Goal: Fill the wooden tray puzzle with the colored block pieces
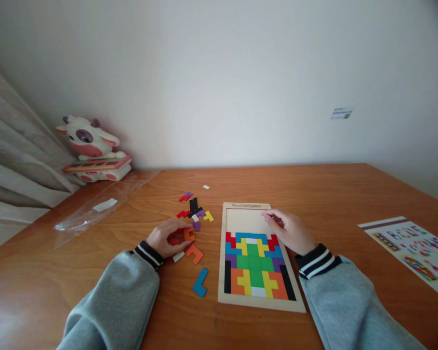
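Note:
A wooden puzzle frame [222, 253] lies on the table, its lower part filled with coloured pieces and its top part bare. My left hand [169, 238] is at the loose pieces left of the frame, its thumb and fingers closed round an orange piece [189, 234]. Just below are another orange piece [194, 254] and a white piece [178, 256]; nearer me lies a blue piece [200, 283]. My right hand [289, 230] rests over the frame's upper right side, fingers bent together, with the fingertips at the bare part. Whether anything is between them is too small to tell.
Black, red, purple and yellow pieces [208, 216] lie beyond my left hand. A cow toy [91, 146] and a clear plastic bag [91, 216] are at the left. A printed sheet [410, 248] lies at the right, and a wall [241, 87] stands behind the table.

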Motion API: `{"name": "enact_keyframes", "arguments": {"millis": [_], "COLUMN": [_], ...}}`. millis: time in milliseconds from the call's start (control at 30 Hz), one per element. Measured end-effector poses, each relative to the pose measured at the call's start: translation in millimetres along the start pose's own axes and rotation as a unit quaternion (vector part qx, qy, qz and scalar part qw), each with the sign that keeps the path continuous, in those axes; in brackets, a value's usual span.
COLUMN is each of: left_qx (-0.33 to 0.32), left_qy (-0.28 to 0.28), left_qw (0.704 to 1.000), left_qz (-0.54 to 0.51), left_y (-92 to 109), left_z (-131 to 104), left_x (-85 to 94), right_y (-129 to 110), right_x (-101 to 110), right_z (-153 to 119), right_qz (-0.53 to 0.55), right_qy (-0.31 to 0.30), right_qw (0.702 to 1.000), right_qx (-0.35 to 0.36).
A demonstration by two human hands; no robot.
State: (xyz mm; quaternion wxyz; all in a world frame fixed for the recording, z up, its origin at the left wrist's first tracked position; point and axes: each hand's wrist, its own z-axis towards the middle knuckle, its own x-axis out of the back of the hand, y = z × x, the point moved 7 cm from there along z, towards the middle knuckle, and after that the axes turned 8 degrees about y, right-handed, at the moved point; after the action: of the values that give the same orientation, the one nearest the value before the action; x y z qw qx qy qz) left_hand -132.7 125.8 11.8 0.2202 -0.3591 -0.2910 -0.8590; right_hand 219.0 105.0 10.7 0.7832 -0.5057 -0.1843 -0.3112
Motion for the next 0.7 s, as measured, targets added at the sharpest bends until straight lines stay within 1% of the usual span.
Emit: {"name": "enact_keyframes", "arguments": {"millis": [200,467,700], "left_qx": [-0.010,0.003,-0.008], "left_qy": [0.026,0.038,0.056], "left_qw": [1.000,0.999,0.998], "left_qz": [-0.002,-0.010,-0.014], "left_y": [4.3,-3.0,2.5], "left_z": [4.9,5.0,7.2], "left_x": [5.0,2.5,5.1], "right_y": [-1.6,-4.9,-7.5], "right_x": [0.7,1.7,0.5], "right_z": [-0.2,0.1,-0.7], "right_qz": [-0.004,-0.006,-0.009], "right_qy": [0.000,0.003,-0.007], "right_qw": [1.000,1.000,1.000], "right_qx": [0.006,0.014,0.014]}}
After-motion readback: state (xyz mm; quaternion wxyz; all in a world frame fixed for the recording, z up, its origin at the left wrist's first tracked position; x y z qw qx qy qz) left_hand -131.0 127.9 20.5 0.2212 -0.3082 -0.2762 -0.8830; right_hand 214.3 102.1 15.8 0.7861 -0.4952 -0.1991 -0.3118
